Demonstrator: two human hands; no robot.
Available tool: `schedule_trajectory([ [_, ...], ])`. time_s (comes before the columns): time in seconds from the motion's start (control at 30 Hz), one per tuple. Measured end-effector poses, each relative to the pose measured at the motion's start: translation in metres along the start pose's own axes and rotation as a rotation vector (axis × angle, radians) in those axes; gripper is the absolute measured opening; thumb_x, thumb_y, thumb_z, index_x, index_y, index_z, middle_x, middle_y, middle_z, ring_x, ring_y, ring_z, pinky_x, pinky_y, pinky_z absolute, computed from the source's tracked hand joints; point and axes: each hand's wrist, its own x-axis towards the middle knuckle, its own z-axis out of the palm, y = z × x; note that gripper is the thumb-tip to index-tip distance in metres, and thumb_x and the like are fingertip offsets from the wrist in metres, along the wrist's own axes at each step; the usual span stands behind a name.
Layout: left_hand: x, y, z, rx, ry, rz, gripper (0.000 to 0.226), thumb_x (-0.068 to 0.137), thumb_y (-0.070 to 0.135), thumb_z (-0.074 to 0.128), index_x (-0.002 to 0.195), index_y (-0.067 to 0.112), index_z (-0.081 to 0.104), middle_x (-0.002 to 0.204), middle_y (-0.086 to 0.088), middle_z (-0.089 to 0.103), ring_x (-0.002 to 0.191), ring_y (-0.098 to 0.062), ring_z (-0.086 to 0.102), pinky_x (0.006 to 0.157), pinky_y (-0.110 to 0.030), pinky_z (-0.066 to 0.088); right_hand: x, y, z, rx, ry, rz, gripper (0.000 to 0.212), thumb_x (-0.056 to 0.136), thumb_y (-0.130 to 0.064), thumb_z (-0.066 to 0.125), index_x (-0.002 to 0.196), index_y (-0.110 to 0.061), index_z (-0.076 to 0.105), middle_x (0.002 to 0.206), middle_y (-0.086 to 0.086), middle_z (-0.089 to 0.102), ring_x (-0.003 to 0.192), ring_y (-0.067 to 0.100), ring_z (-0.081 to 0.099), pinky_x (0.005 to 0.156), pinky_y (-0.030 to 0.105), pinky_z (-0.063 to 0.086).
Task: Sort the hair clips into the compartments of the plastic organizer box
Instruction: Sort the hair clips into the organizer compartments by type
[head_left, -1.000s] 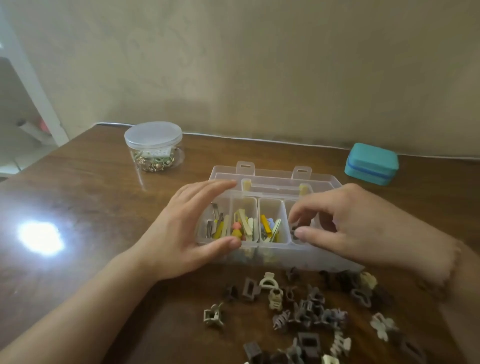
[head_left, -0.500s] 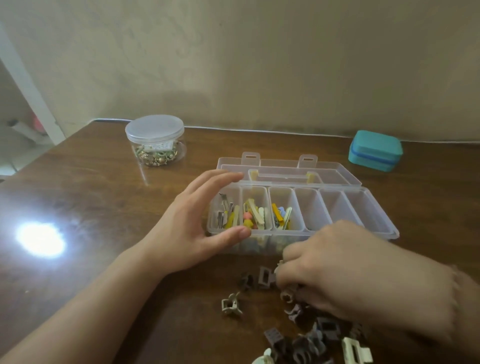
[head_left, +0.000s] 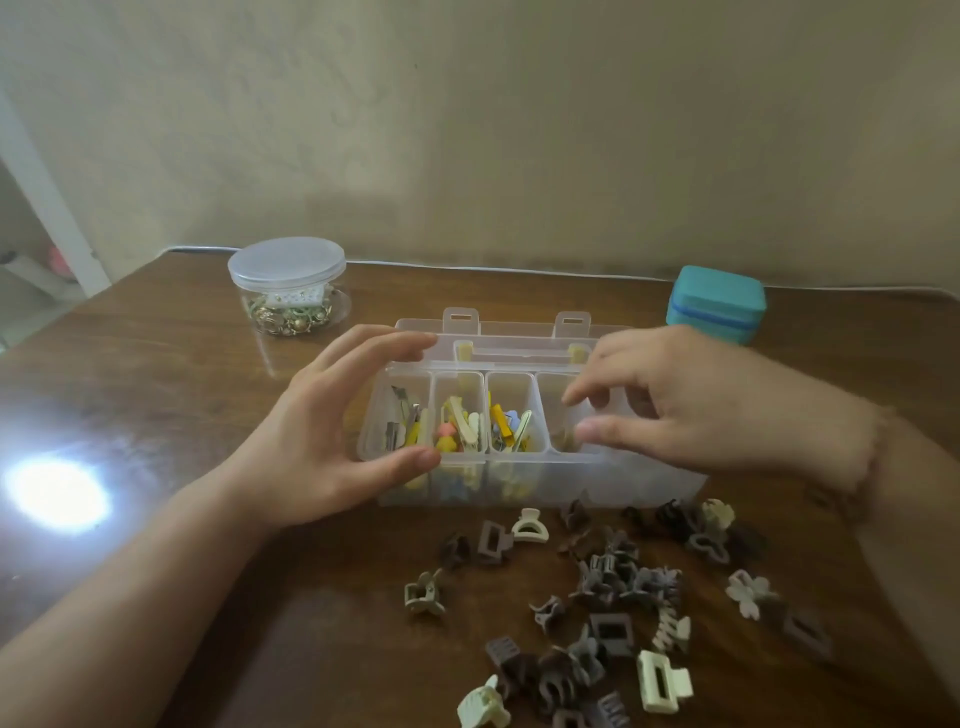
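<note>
The clear plastic organizer box (head_left: 545, 483) stands open at the table's middle, its lid (head_left: 514, 330) folded back. The three left compartments hold colourful flat clips (head_left: 460, 428). My left hand (head_left: 322, 431) grips the box's left end, thumb on the front wall and fingers on the back rim. Over the fourth compartment hovers my right hand (head_left: 691, 400), thumb and fingers apart with nothing visible between them. A small brownish clip (head_left: 563, 439) lies in that compartment. Several grey, brown and cream claw clips (head_left: 608, 582) are scattered in front of the box.
A round clear jar (head_left: 288, 286) with a lid and gold trinkets stands at the back left. A teal case (head_left: 716, 304) sits at the back right, near the wall. A bright glare spot (head_left: 54, 493) marks the wooden table on the left.
My right hand has risen from the clip pile in front of the box to above the fourth compartment. The left hand has kept its grip on the box.
</note>
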Motion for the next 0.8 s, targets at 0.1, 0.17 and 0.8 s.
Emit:
schedule_trajectory([
  [0.1,0.0,-0.001,0.001,-0.007,0.006,0.016,0.072,0.078,0.048,0.073,0.137,0.01,0.053,0.126,-0.004,0.057,0.121,-0.022,0.055,0.1,-0.027,0.042,-0.007,-0.01,-0.017,0.023,0.018,-0.037,0.022,0.08,-0.048,0.056,0.096,-0.038,0.069,0.079,-0.027,0.057,0.077,-0.024,0.047,0.061,0.003,0.039],
  [0.17,0.001,-0.001,0.001,-0.007,0.007,0.023,0.072,0.077,0.047,0.073,0.136,0.009,0.054,0.125,-0.004,0.058,0.12,-0.021,0.055,0.099,-0.026,0.042,-0.013,-0.022,-0.019,-0.023,-0.093,-0.086,0.018,0.081,-0.046,0.057,0.097,-0.043,0.067,0.076,-0.033,0.057,0.077,-0.024,0.049,0.058,0.005,0.042],
  [0.8,-0.001,0.0,0.001,-0.04,-0.001,-0.001,0.065,0.08,0.042,0.066,0.136,0.011,0.053,0.123,-0.007,0.058,0.12,-0.025,0.055,0.101,-0.034,0.042,-0.012,-0.036,-0.008,-0.05,0.264,0.007,0.021,0.087,-0.05,0.052,0.091,-0.039,0.07,0.075,-0.018,0.068,0.054,-0.004,0.043,0.058,0.029,0.047],
])
